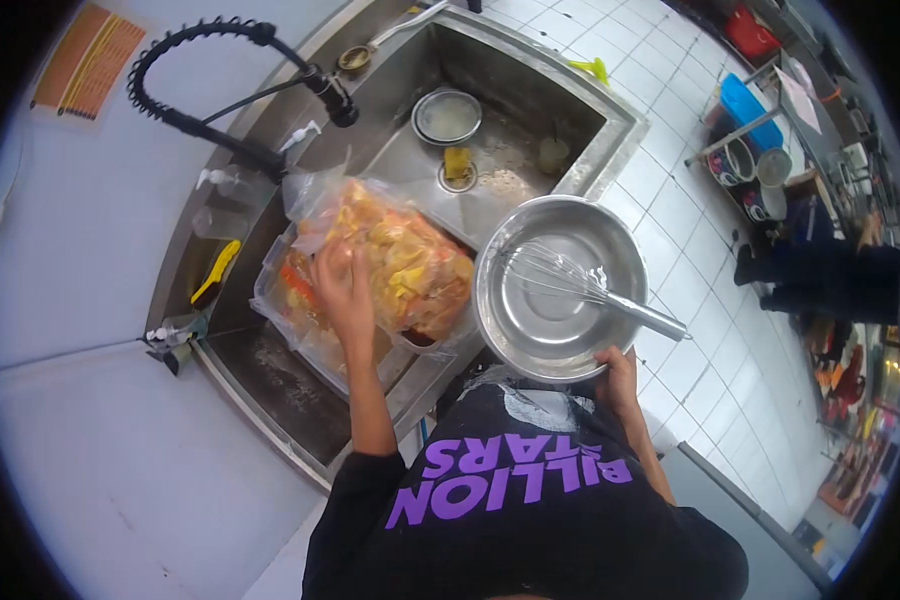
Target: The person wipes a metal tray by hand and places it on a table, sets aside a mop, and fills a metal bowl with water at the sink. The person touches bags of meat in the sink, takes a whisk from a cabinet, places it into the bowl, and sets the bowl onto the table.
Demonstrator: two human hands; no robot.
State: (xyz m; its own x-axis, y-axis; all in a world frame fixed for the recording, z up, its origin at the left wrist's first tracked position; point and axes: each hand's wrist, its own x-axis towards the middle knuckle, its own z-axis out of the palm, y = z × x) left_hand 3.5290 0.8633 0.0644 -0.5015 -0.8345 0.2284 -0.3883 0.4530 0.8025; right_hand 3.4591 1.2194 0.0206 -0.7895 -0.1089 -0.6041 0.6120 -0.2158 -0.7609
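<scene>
A large clear plastic bag (410,262) of orange and yellow food pieces, perhaps marinated meat, rests over a clear plastic tub (266,283) at the sink. My left hand (346,298) grips the near side of this bag with bent fingers, their tips partly lost against it. At my right, a wide steel mixing bowl (510,335) is held by its rim close to my body. My right hand (618,380) is closed on that rim, fingers hidden underneath. Inside the bowl leans a wire whisk (645,316), its handle sticking out over the edge.
The steel sink (390,170) holds a small bowl (447,117) and a yellow sponge (457,162) by the drain. A black spring faucet (260,155) arches above. Soap bottles (217,222) and a yellow-handled brush (223,265) line the ledge. Another person's legs (820,270) show at right.
</scene>
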